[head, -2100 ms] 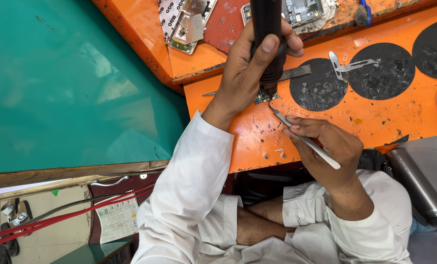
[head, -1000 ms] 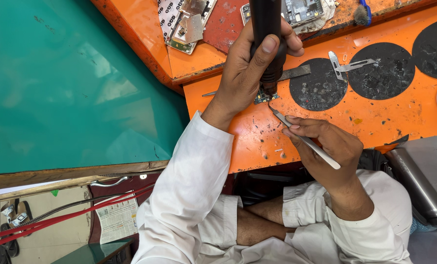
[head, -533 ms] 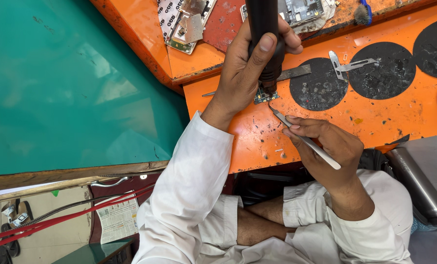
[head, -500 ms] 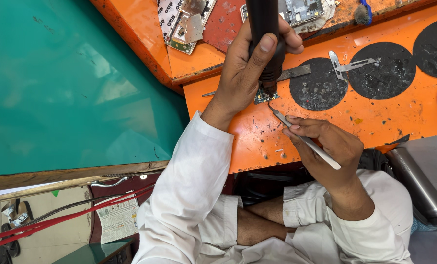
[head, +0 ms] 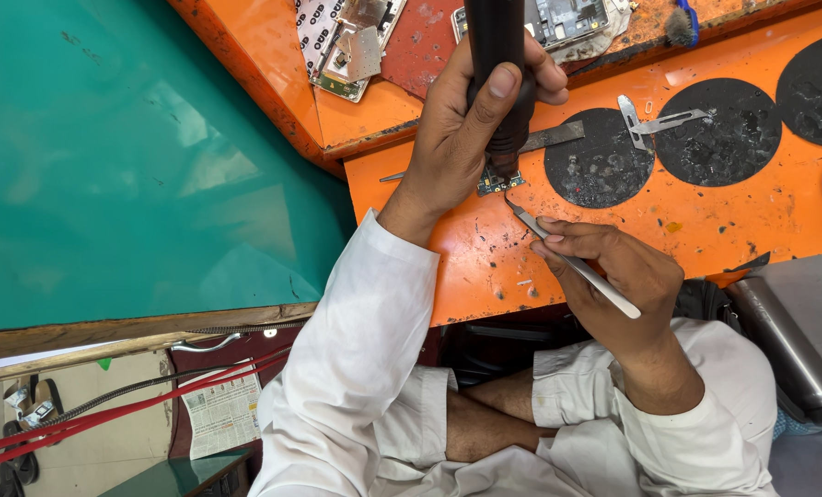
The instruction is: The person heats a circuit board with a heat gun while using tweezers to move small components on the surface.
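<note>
head cam, steep down, close on workbench [head: 485,267]

Left hand [head: 471,129] grips black tool [head: 498,64] — right hand [head: 613,276], tweezers [head: 572,262], probably.

White long sleeves, loose cuffs; white trousers rolled above bare shins.

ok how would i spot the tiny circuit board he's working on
Find the orange bench and the hand gripping a thick black tool. The small circuit board lies under that tool's tip, far smaller than the opened phones at the bench's far edge.
</note>
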